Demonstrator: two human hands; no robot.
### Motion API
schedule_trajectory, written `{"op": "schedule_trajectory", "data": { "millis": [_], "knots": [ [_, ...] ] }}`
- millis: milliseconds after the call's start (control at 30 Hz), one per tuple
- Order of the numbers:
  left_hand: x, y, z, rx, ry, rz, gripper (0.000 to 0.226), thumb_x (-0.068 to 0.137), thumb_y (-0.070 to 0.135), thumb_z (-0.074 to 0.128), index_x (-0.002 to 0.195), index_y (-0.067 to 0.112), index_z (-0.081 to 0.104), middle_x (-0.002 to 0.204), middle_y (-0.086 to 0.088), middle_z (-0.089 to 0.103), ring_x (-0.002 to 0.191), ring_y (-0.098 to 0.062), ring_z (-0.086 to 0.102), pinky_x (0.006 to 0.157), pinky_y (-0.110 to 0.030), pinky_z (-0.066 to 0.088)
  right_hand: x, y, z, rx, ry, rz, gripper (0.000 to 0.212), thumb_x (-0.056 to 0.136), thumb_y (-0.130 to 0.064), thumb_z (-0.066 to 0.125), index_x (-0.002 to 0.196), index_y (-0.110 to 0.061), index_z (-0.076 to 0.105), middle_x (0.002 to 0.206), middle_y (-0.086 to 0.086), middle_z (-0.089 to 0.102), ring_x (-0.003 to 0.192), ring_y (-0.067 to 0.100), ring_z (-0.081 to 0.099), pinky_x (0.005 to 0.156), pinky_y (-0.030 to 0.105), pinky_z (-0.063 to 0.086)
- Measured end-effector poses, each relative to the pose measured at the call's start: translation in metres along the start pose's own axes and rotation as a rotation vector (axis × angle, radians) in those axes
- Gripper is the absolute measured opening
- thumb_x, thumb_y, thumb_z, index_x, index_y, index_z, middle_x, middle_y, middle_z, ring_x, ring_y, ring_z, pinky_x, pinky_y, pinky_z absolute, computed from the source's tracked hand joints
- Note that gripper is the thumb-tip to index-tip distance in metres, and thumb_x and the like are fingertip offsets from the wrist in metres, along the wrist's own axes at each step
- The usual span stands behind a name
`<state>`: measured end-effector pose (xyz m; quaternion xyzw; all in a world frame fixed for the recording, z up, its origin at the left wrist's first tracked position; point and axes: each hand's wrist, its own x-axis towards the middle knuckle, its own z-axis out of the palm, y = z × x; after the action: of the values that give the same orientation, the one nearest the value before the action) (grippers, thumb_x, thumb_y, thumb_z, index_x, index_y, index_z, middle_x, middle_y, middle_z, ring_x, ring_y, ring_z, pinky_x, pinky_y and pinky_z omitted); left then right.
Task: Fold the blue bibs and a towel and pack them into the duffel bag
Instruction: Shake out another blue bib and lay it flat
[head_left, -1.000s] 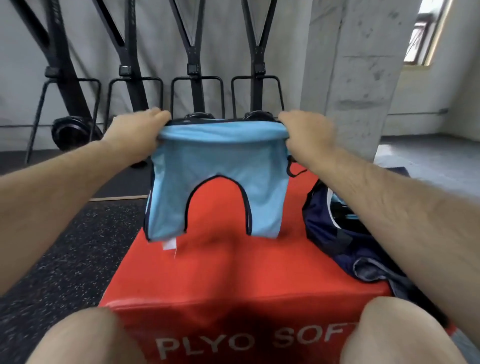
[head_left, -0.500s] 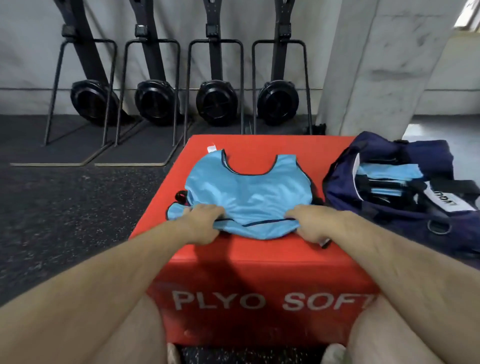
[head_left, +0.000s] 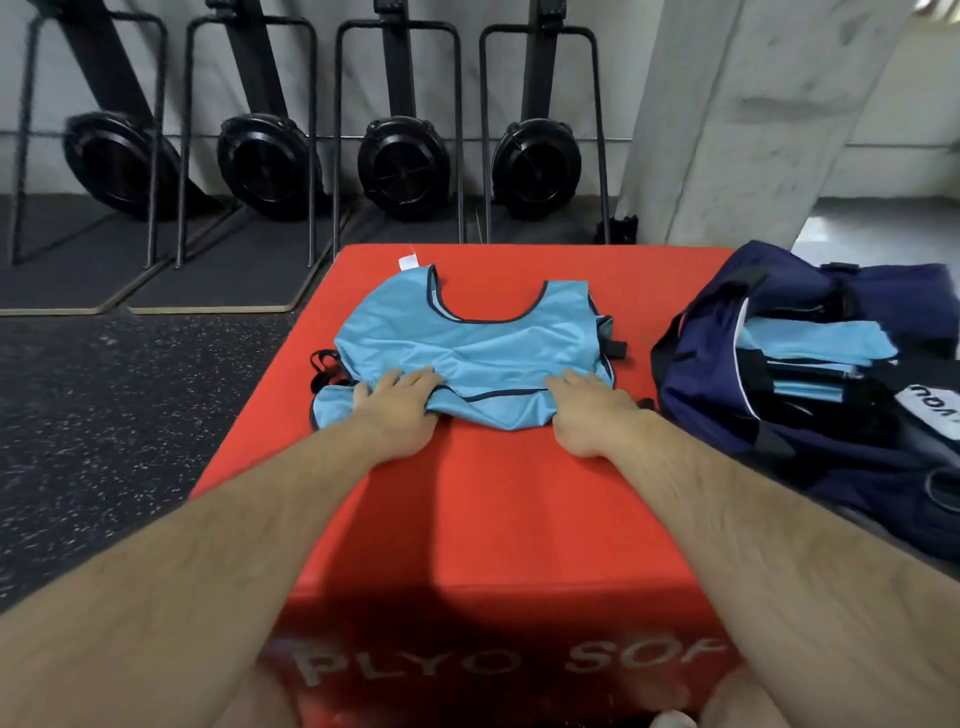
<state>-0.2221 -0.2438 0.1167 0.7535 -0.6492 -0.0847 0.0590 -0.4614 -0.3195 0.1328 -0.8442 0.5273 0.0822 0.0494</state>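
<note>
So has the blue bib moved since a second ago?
Yes. The blue bib was held up above the red plyo box; now it lies flat on the box top, both hands on its near edge.

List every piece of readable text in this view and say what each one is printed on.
"PLYO SOF": white letters on the front face of the red plyo box; the word runs on behind the right forearm.
"VOU": on a white label on the navy duffel bag, seen upside down and cut by the frame edge.
White tag on the blue bib: nothing legible.
</note>
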Motion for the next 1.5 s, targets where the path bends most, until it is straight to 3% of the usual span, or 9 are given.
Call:
{"op": "schedule_trajectory", "data": {
  "millis": [233, 400, 567, 667, 767, 900, 1100, 1333, 1500],
  "knots": [
    [0.042, -0.007, -0.016, -0.187, 0.160, 0.068, 0.049, 0.084, 0.017, 0.060, 0.130, 0.034, 0.060, 0.153, 0.010, 0.039, 0.143, -0.017, 0.032, 0.112, -0.050, 0.031, 0.035, 0.014, -0.020, -0.010, -0.051, 0.021, 0.070, 0.095, -0.014, 0.039, 0.159, -0.028, 0.015, 0.168, 0.003, 0.001, 0.154, 0.030, 0.005, 0.123, 0.049, 0.015],
    [0.024, 0.006, -0.028, -0.063, 0.084, 0.091, 0.025, 0.077, 0.033, 0.068, 0.101, 0.031, 0.062, 0.122, 0.007, 0.044, 0.123, -0.019, 0.035, 0.099, -0.044, 0.039, 0.019, 0.017, -0.030, 0.044, 0.032, -0.056, 0.049, 0.090, -0.015, 0.048, 0.137, -0.028, 0.049, 0.147, 0.002, 0.037, 0.136, 0.027, 0.032, 0.105, 0.046, 0.042],
    [-0.016, 0.008, -0.034, 0.111, -0.010, 0.141, 0.053, 0.056, 0.064, 0.054, 0.099, 0.033, 0.058, 0.112, 0.009, 0.041, 0.115, -0.017, 0.035, 0.107, -0.036, 0.019, -0.020, 0.022, -0.029, 0.069, 0.008, -0.142, 0.054, 0.076, -0.052, 0.071, 0.125, -0.032, 0.058, 0.126, -0.006, 0.047, 0.125, 0.019, 0.036, 0.103, 0.044, 0.043],
    [-0.038, 0.011, -0.036, 0.137, -0.103, 0.236, 0.050, 0.059, 0.070, 0.061, 0.085, 0.028, 0.057, 0.098, 0.007, 0.049, 0.099, -0.018, 0.043, 0.089, -0.035, 0.032, -0.048, 0.024, -0.029, 0.103, 0.024, -0.164, 0.060, 0.070, -0.065, 0.075, 0.119, -0.034, 0.061, 0.124, -0.008, 0.046, 0.122, 0.015, 0.036, 0.102, 0.042, 0.043],
    [-0.058, 0.016, -0.035, 0.035, -0.222, 0.260, 0.036, 0.077, 0.043, 0.075, 0.072, 0.022, 0.046, 0.077, 0.006, 0.051, 0.078, -0.019, 0.049, 0.066, -0.032, 0.037, -0.068, 0.028, -0.024, 0.115, 0.047, -0.224, 0.050, 0.076, -0.060, 0.076, 0.112, -0.027, 0.066, 0.112, -0.005, 0.049, 0.115, 0.018, 0.046, 0.095, 0.029, 0.039],
    [-0.080, 0.031, -0.038, 0.062, -0.362, 0.234, 0.026, 0.079, 0.023, 0.071, 0.076, 0.022, 0.045, 0.074, 0.007, 0.050, 0.073, -0.017, 0.047, 0.063, -0.031, 0.038, -0.090, 0.028, -0.018, 0.135, 0.030, -0.239, 0.048, 0.081, -0.044, 0.078, 0.122, -0.027, 0.059, 0.116, -0.001, 0.052, 0.112, 0.017, 0.049, 0.092, 0.030, 0.042],
    [-0.096, 0.061, -0.026, -0.063, -0.320, 0.319, 0.025, 0.081, 0.030, 0.069, 0.097, 0.033, 0.051, 0.089, 0.010, 0.057, 0.088, -0.018, 0.058, 0.082, -0.034, 0.050, -0.117, 0.025, -0.003, 0.105, 0.086, -0.275, 0.028, 0.086, -0.037, 0.071, 0.112, -0.027, 0.067, 0.116, -0.001, 0.049, 0.118, 0.021, 0.043, 0.100, 0.037, 0.041],
    [-0.100, 0.094, -0.019, -0.210, -0.302, 0.449, 0.022, 0.082, 0.012, 0.067, 0.103, 0.017, 0.062, 0.080, 0.008, 0.057, 0.069, -0.003, 0.050, 0.074, -0.028, 0.044, -0.135, 0.020, 0.004, 0.139, 0.110, -0.222, 0.060, 0.086, -0.024, 0.061, 0.142, -0.033, 0.042, 0.130, 0.000, 0.052, 0.122, 0.025, 0.045, 0.096, 0.038, 0.040],
    [-0.101, 0.099, -0.014, -0.289, -0.365, 0.499, 0.031, 0.079, 0.010, 0.066, 0.108, 0.022, 0.067, 0.087, 0.006, 0.064, 0.076, -0.007, 0.056, 0.078, -0.027, 0.048, -0.144, 0.027, -0.003, -0.003, 0.049, -0.202, 0.017, 0.089, -0.032, 0.060, 0.106, -0.031, 0.059, 0.106, -0.004, 0.052, 0.114, 0.025, 0.052, 0.089, 0.036, 0.039]
  ]
}}
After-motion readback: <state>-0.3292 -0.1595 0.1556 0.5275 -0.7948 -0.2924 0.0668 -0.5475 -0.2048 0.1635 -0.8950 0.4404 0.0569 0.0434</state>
